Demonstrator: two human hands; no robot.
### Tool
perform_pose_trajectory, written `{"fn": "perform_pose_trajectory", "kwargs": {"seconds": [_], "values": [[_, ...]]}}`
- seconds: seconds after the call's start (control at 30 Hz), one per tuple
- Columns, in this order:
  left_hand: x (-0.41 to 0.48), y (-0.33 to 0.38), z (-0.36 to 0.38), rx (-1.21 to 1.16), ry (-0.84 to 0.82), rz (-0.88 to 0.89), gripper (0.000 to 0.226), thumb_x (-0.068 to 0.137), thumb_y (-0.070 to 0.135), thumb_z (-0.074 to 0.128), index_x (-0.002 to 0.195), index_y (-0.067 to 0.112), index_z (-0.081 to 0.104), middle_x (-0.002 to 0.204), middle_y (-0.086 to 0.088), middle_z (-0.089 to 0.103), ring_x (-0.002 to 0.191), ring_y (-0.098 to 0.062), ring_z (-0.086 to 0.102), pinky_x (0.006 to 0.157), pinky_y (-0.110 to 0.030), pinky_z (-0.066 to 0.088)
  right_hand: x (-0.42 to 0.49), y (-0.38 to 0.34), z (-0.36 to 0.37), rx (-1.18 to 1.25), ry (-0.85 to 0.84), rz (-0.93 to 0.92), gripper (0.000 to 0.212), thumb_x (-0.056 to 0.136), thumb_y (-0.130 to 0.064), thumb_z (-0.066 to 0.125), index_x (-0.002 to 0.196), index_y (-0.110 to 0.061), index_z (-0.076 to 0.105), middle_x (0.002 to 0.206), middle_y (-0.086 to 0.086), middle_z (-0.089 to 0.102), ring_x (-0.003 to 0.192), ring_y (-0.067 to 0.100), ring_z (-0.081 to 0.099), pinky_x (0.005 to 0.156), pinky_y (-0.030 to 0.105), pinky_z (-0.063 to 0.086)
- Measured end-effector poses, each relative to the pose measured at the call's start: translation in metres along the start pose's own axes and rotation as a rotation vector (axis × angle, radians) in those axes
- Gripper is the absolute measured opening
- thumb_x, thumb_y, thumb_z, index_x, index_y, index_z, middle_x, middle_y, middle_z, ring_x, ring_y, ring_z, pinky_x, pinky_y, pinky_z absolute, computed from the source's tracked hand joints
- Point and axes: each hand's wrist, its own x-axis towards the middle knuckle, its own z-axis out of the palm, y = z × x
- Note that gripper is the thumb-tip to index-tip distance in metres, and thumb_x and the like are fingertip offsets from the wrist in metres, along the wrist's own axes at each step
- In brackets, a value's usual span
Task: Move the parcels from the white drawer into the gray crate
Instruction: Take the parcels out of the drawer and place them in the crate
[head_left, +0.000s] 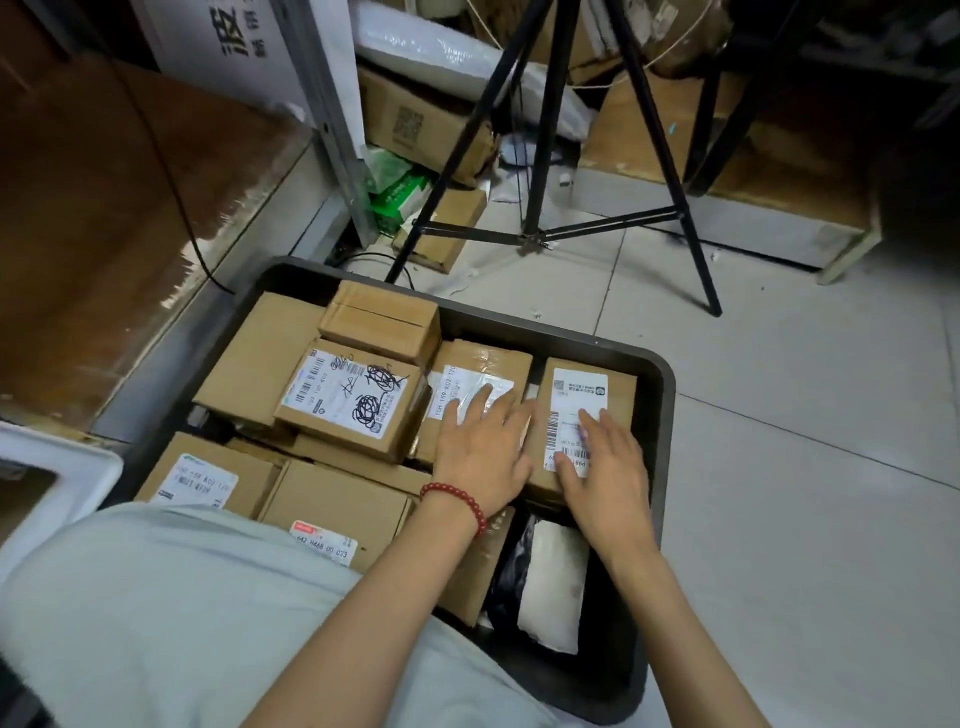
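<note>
Now | left hand (480, 457) on taped parcel (488, 359) | right hand (605, 480) on labelled parcel (581, 387)

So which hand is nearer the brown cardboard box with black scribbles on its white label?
Left. The left hand lies flat on the taped cardboard box beside the scribbled brown cardboard box; the right hand rests farther right, on a tall-labelled cardboard box.

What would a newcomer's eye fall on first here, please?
The left hand and right hand lie flat on labelled parcels in the packed gray crate. A red bead bracelet circles the left wrist. Left of them sits a parcel with its label scribbled over in black, and a black tripod stands beyond the crate.
</note>
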Motion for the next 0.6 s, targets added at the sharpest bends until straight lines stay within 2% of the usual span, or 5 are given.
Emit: {"fn": "perform_pose_trajectory", "kwargs": {"seconds": [0.17, 0.3, 0.47, 0.6], "values": [[-0.016, -0.034, -0.034, 0.024, 0.133, -0.115, 0.059, 0.094, 0.043, 0.044, 0.147, 0.024, 0.026, 0.152, 0.003, 0.031, 0.141, -0.020, 0.023, 0.113, -0.045, 0.023, 0.000, -0.035, -0.012, -0.053, 0.021, -0.151, 0.062, 0.094, -0.045, 0.053, 0.147, -0.017, 0.036, 0.155, 0.006, 0.033, 0.145, 0.022, 0.025, 0.120, 0.038, 0.019], [-0.042, -0.074, -0.079, 0.048, 0.240, -0.254, 0.053, 0.094, 0.045, 0.043, 0.142, 0.024, 0.034, 0.144, 0.002, 0.042, 0.133, -0.020, 0.035, 0.106, -0.043, 0.033, 0.011, -0.100, -0.025, -0.062, 0.035, -0.357, 0.067, 0.092, -0.054, 0.050, 0.148, -0.021, 0.033, 0.152, 0.004, 0.038, 0.141, 0.021, 0.031, 0.115, 0.042, 0.027], [-0.116, -0.139, -0.126, 0.051, 0.383, -0.536, 0.048, 0.095, 0.045, 0.044, 0.138, 0.026, 0.041, 0.141, 0.004, 0.047, 0.130, -0.019, 0.038, 0.104, -0.042, 0.031, -0.005, -0.206, -0.025, -0.077, 0.053, -0.668, 0.068, 0.091, -0.060, 0.045, 0.148, -0.025, 0.032, 0.148, -0.001, 0.042, 0.136, 0.018, 0.037, 0.112, 0.040, 0.033], [-0.191, -0.179, -0.135, -0.003, 0.461, -0.777, 0.049, 0.094, 0.048, 0.045, 0.137, 0.025, 0.044, 0.137, 0.002, 0.051, 0.128, -0.023, 0.042, 0.101, -0.042, 0.035, -0.052, -0.288, -0.001, -0.043, -0.009, -0.910, 0.067, 0.092, -0.060, 0.045, 0.146, -0.022, 0.035, 0.146, -0.003, 0.045, 0.135, 0.017, 0.039, 0.107, 0.034, 0.033]]}}
